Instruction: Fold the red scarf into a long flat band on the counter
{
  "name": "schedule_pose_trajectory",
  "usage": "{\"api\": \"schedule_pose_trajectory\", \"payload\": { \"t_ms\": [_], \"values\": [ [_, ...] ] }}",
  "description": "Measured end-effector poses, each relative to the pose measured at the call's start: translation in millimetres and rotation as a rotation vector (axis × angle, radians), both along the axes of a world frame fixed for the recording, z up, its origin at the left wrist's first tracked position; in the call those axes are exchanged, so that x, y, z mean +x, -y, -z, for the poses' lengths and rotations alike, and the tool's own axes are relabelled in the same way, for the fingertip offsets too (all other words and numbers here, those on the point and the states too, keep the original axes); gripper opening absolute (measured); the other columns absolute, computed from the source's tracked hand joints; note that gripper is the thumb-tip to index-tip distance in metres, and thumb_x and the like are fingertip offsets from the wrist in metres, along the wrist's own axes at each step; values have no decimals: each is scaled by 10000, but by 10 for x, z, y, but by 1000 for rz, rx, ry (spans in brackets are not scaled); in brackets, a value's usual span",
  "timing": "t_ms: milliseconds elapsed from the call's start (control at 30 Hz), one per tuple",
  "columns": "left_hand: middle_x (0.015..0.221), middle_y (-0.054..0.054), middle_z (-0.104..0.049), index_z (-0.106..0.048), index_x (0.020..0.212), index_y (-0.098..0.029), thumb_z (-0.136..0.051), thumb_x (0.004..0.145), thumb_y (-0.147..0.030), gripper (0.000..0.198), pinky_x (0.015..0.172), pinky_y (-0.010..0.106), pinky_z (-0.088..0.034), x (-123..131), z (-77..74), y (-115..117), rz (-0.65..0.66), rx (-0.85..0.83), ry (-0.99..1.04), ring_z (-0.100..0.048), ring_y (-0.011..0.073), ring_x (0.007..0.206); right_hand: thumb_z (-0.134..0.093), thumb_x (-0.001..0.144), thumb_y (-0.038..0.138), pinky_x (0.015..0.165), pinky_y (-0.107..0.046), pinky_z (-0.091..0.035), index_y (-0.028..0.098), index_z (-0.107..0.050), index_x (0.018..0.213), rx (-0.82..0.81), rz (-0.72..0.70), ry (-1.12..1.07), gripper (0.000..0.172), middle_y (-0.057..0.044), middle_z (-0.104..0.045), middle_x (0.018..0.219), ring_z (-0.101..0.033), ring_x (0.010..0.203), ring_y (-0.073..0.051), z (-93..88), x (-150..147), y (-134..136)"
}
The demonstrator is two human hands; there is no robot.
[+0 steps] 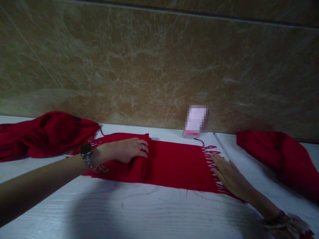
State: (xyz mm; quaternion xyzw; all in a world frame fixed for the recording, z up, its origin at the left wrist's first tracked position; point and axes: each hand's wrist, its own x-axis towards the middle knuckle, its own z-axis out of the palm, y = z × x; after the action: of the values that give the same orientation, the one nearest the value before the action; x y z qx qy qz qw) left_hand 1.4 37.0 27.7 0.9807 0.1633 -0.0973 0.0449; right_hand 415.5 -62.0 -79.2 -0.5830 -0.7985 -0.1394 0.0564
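Your red scarf [174, 162]: spread flat across white table [149, 212], left end folded over, tasselled fringe at right end.

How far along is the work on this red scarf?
Done: the middle scarf lies spread flat on the table. In hand: the left hand presses a fold at one end, the right hand flattens the fringe. Left: the far-left heap and far-right heap lie bunched.

A bunched red scarf [47, 134] lies left on the white table [159, 212], another red cloth [276, 156] right, and a blurred pinkish thing [195, 121], perhaps a box, stands against the marble wall [159, 66].
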Motion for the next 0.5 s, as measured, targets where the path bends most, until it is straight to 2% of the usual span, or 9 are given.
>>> {"api": "schedule_pose_trajectory", "payload": {
  "t_ms": [133,300,400,500],
  "values": [
    [1144,39,-601,-627,1020,-212,-492,655,11,448,997,337,-289,58,12,8,-16,33,-45,-443,201,1156,-208,900,366,956,-475,-338,118,-456,1267,29,-42,31,508,-164,-472,1310,-430,1204,-260,-46,0,-58],
    [1179,74,-570,-606,1067,-206,-503,656,-8,467,965,356,-329,101,56,13,-51,52,-57,-475,215,1124,-219,905,357,991,-498,-291,119,-438,1280,38,-122,0,495,-161,-428,1348,-336,1271,-257,-246,-316,-318],
    [1212,96,-546,-584,1111,-193,-496,662,-15,490,986,391,-311,59,80,27,-80,63,-48,-460,237,1149,-220,908,368,998,-488,-295,136,-433,1283,-57,-159,-13,490,-140,-480,1310,-390,1236,-238,-313,-479,-505],
    [1185,85,-566,-597,1079,-183,-491,648,-8,477,1012,378,-297,-64,102,43,-107,58,1,-445,230,1164,-220,908,350,985,-491,-311,147,-478,1242,-100,-123,9,468,-135,-528,1261,-463,1169,-237,-281,-440,-628]
  ]
}}
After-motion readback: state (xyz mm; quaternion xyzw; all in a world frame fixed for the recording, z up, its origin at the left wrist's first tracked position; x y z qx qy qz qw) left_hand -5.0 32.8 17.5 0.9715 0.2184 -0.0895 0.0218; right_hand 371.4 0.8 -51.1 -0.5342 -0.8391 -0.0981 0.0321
